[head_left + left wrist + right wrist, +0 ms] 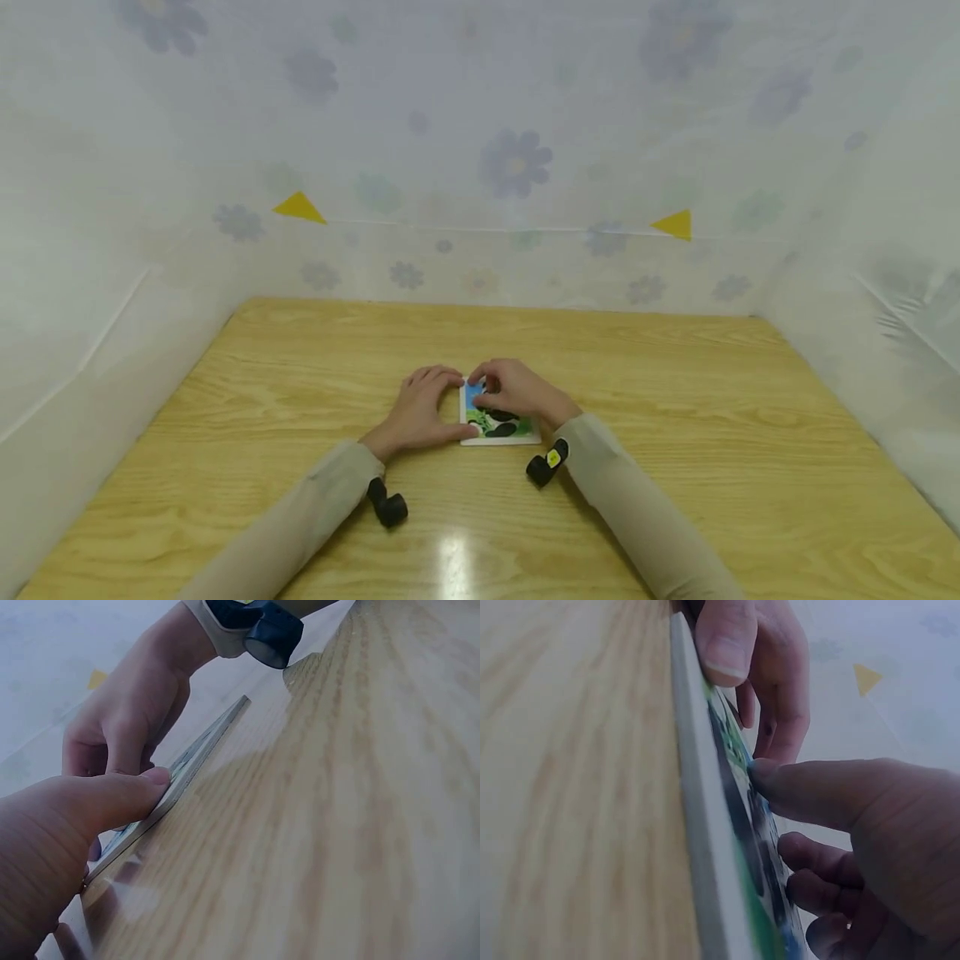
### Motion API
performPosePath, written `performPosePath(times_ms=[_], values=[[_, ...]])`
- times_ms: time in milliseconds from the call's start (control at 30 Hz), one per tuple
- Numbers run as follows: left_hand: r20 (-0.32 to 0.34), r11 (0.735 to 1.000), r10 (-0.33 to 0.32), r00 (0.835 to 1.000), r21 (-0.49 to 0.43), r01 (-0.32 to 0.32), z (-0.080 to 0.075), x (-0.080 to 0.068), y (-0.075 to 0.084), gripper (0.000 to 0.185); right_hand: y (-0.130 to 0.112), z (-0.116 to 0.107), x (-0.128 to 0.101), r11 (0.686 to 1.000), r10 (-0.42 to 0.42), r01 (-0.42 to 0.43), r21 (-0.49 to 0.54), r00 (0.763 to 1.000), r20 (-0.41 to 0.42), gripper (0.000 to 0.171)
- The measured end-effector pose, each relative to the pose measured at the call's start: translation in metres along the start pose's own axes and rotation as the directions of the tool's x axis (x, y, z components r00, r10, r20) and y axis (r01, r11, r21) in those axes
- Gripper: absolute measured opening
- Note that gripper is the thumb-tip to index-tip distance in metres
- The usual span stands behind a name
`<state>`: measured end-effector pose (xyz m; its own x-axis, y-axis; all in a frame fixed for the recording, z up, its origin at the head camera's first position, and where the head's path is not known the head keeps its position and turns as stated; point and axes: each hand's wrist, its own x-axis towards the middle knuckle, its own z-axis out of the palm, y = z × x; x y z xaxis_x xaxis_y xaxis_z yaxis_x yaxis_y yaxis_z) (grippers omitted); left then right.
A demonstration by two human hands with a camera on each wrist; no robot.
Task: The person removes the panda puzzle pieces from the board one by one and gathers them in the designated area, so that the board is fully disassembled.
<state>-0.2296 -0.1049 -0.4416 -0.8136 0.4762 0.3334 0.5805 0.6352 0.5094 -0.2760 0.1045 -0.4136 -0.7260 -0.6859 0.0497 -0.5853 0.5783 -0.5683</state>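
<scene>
A flat picture board [502, 442] with a white rim lies on the table, printed in blue, green, black and white. My left hand [422, 410] grips its left side, the thumb over the near left corner and the fingers at the far left corner. Over the upper part of the picture is my right hand [523, 388], fingers bent. Its thumb [810, 787] reaches the printed surface, and the other fingertips sit along the picture in the right wrist view. I cannot tell whether a loose piece is between them. The right hand hides part of the print.
Wood-grain table [300, 358] surrounds the board. White flower-patterned sheeting [517, 267] stands behind and at both sides, with two yellow triangles [300, 208] on the back. A small black camera [390, 508] is strapped to each wrist, low over the table.
</scene>
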Motion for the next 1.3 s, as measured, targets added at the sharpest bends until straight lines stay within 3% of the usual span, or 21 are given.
performPosePath(times_ms=[267,567,867,1300], values=[[0.035,0.999,-0.05,0.998,0.004,0.05,0.001,-0.001,-0.002,0.074,0.004,-0.001,0.003,0.998,0.003,-0.007,0.059,0.998,0.067,0.03],[0.037,0.998,-0.064,0.997,-0.006,0.065,0.003,-0.003,0.002,0.076,0.001,-0.004,0.005,1.0,-0.015,0.015,0.002,0.995,0.095,0.023],[0.026,0.999,-0.046,0.999,0.004,0.046,0.002,-0.001,-0.001,0.075,-0.006,-0.003,0.006,0.996,-0.028,0.031,-0.081,0.999,0.035,0.025],[0.025,0.999,-0.05,0.998,-0.018,0.05,0.0,-0.001,0.0,0.075,-0.014,-0.003,0.009,0.99,0.067,-0.059,-0.132,0.996,0.06,0.026]])
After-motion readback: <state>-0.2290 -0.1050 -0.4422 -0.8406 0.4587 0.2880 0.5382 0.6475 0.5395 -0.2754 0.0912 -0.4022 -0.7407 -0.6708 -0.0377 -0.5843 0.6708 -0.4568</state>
